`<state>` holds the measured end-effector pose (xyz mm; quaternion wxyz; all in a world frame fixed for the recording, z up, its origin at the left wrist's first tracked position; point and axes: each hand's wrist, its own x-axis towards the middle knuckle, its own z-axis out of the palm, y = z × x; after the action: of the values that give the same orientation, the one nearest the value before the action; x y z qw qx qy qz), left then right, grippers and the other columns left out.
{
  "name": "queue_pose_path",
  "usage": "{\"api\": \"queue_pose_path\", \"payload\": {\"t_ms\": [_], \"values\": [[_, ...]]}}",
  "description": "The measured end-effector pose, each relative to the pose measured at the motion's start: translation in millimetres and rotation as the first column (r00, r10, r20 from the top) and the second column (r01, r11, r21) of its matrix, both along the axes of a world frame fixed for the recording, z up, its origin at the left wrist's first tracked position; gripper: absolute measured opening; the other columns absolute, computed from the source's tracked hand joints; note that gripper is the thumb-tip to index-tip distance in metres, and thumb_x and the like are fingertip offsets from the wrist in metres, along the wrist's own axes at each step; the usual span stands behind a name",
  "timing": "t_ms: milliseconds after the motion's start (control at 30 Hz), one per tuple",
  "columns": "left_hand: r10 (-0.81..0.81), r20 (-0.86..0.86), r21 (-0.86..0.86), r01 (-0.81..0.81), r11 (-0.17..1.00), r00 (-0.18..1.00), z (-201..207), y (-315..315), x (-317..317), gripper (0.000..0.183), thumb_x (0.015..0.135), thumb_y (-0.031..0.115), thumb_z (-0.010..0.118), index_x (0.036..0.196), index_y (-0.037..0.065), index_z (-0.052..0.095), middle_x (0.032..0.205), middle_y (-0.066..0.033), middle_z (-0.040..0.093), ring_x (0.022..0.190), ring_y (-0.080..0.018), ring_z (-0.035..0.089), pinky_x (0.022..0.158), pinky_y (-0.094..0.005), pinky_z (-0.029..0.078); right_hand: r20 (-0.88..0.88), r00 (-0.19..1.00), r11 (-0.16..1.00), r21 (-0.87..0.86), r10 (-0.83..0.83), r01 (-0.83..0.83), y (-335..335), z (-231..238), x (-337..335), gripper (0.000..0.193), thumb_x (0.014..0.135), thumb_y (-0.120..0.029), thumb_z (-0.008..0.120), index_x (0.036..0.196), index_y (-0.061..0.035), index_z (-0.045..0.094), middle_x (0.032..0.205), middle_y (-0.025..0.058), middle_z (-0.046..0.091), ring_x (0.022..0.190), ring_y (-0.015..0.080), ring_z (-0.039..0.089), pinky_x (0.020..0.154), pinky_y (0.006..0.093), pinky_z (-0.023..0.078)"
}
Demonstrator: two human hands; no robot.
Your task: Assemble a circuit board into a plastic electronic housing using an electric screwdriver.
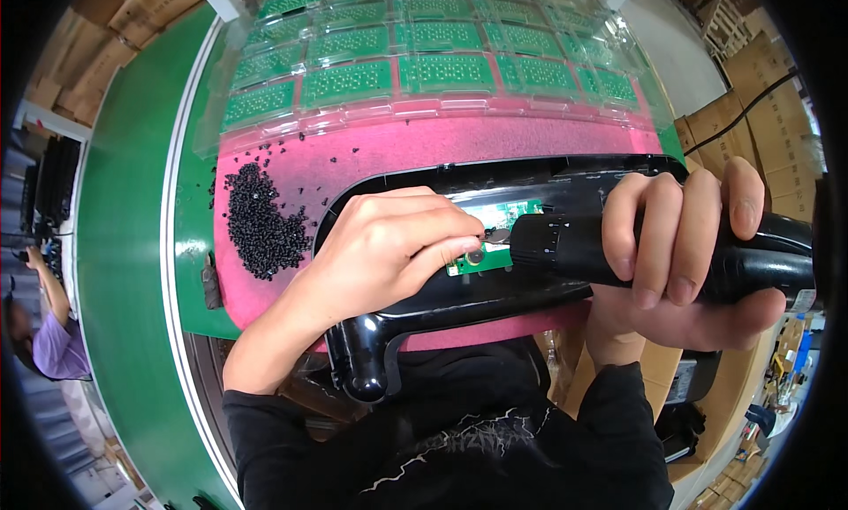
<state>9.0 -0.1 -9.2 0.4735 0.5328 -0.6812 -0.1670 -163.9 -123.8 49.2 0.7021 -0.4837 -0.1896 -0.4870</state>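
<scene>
A glossy black plastic housing (442,313) lies in front of me, with a green circuit board (523,211) inside it. My right hand (676,245) wraps round a black power screwdriver (556,245), held nearly level over the housing with its nose pointing left. Thumb and forefinger of my left hand (380,241) are pinched together over the board, right at the tool's tip. Whatever sits between those fingers is too small and hidden to name. A round part shows on the board just below the fingertips.
Left of the housing, a heap of small black screws (261,227) covers part of the pink mat (512,135). Clear plastic trays (353,108) with green circuit boards fill the far side. Cardboard boxes (768,113) stand at right. Another person (57,333) is at far left.
</scene>
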Motion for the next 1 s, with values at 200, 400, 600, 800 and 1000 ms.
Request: {"api": "queue_pose_path", "payload": {"t_ms": [200, 400, 600, 800, 1000], "values": [[-0.014, 0.161, -0.051, 0.022, 0.998, 0.987, 4, -1, -1, 0.014, 0.079, 0.004, 0.076, 0.088, -0.002, 0.068, 0.082, -0.0123, 0.069, 0.077, -0.0290, 0.068, 0.066, -0.0357, 0.055, -0.042, 0.999, 1.000, -0.006, 0.006, -0.006, 1, 0, -3, 0.045, 0.087, -0.043, 0.071, 0.107, -0.0112, 0.046, 0.067, -0.0030, 0.056, 0.052, 0.0086, 0.056, 0.055, 0.0249, 0.047], [-0.038, 0.173, -0.040, 0.046, 0.998, 0.984, 5, -1, -2, 0.013, 0.080, 0.007, 0.076, 0.087, 0.000, 0.067, 0.080, -0.0107, 0.067, 0.073, -0.0283, 0.067, 0.062, -0.0362, 0.054, -0.100, 0.990, 0.994, -0.039, 0.100, -0.105, -8, -3, -5, 0.048, 0.088, -0.046, 0.070, 0.111, -0.0114, 0.046, 0.069, -0.0022, 0.057, 0.055, 0.0096, 0.057, 0.056, 0.0258, 0.047], [0.109, 0.104, -0.075, -0.101, 0.992, 0.989, 4, 1, 0, 0.009, 0.083, 0.006, 0.074, 0.086, -0.001, 0.069, 0.079, -0.0102, 0.070, 0.073, -0.0253, 0.069, 0.065, -0.0331, 0.055, -0.360, 0.922, 0.990, -0.027, -0.142, 0.141, -7, 10, -14, 0.052, 0.088, -0.052, 0.067, 0.109, -0.0102, 0.045, 0.066, -0.0026, 0.051, 0.049, 0.0096, 0.047, 0.051, 0.0258, 0.040], [0.011, 0.179, 0.050, -0.020, 0.999, 0.984, 1, 1, -1, 0.012, 0.081, 0.013, 0.076, 0.082, 0.003, 0.068, 0.077, -0.0057, 0.069, 0.072, -0.0233, 0.065, 0.066, -0.0327, 0.052, -0.457, 0.850, 0.965, -0.134, -0.261, 0.224, -29, -12, -14, 0.043, 0.090, -0.043, 0.061, 0.104, -0.0065, 0.044, 0.063, -0.0004, 0.047, 0.047, 0.0104, 0.042, 0.051, 0.0275, 0.038], [-0.026, 0.247, 0.132, -0.007, 0.991, 0.969, 2, 1, -2, 0.015, 0.080, 0.015, 0.077, 0.085, 0.003, 0.069, 0.082, -0.0069, 0.071, 0.071, -0.0231, 0.065, 0.064, -0.0343, 0.053, -0.492, 0.818, 0.954, -0.174, -0.298, 0.243, -33, -21, -13, 0.040, 0.090, -0.041, 0.060, 0.104, -0.0071, 0.044, 0.063, 0.0003, 0.046, 0.048, 0.0109, 0.043, 0.053, 0.0287, 0.039]]}}
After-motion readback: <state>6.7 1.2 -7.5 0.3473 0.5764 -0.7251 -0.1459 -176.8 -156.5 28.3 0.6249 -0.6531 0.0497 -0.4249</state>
